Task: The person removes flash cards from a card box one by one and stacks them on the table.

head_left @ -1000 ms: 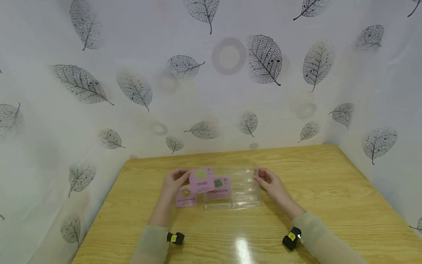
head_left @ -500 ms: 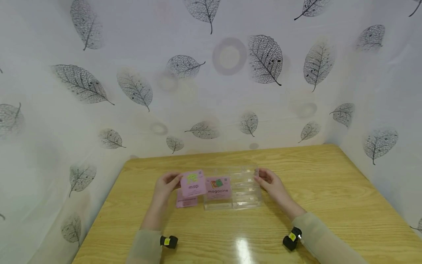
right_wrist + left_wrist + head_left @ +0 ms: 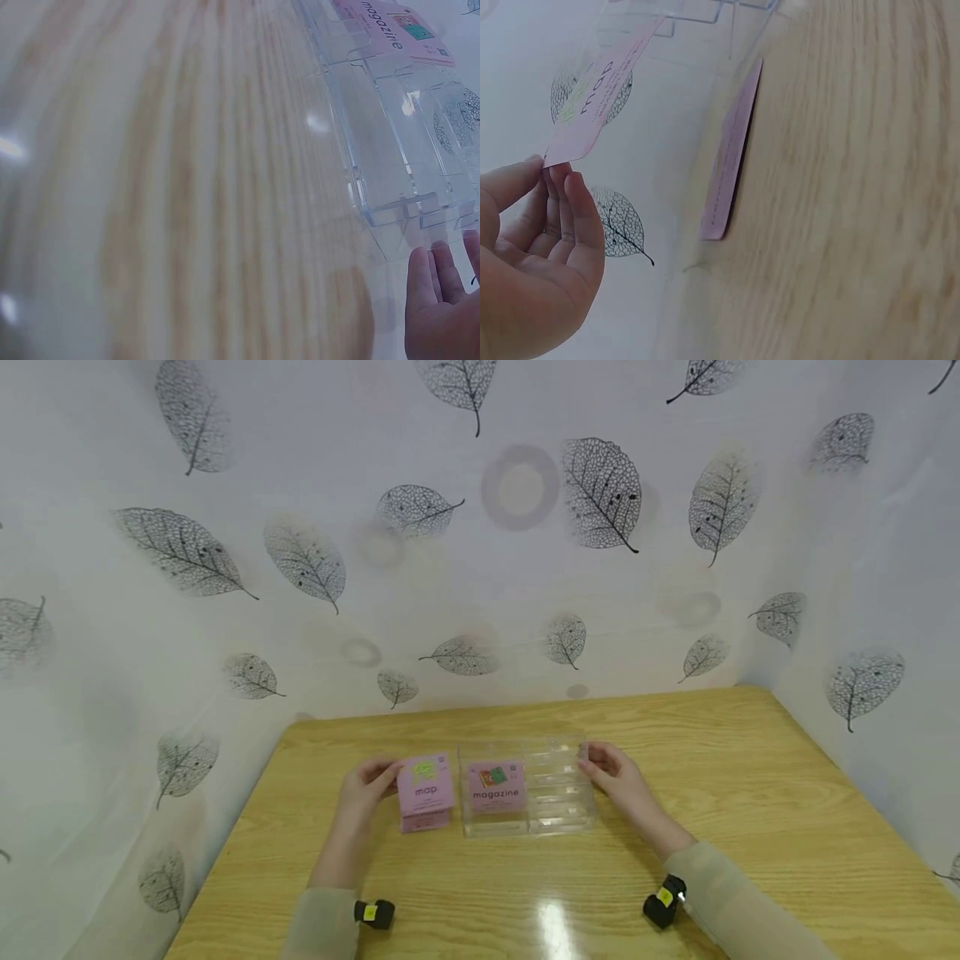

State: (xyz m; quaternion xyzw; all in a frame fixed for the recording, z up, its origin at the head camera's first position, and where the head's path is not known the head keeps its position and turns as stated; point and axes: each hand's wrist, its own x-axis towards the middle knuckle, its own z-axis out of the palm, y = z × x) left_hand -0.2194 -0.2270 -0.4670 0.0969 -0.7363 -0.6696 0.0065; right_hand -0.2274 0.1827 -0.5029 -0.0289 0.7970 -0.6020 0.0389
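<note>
My left hand [image 3: 365, 787] pinches a pink card marked "map" [image 3: 426, 785] by its corner, thumb against fingers. In the left wrist view the map card [image 3: 600, 97] is held tilted above the table. Under it lies another pink card [image 3: 425, 822], mostly covered in the head view. A clear plastic organizer [image 3: 495, 830] with slots along its right side lies just right of these. Inside its larger left compartment is a pink "magazine" card [image 3: 497, 787]. My right hand [image 3: 611, 768] holds the organizer's far right corner between thumb and fingers.
The wooden table [image 3: 712, 760] extends on all sides of the organizer. A white cloth with grey leaf prints [image 3: 517, 610] hangs behind and at both sides. Each wrist wears a small black camera [image 3: 375, 913].
My left hand has moved left with the map card, from over the organizer to over the card on the table. The magazine card is now fully uncovered. My right hand stays put.
</note>
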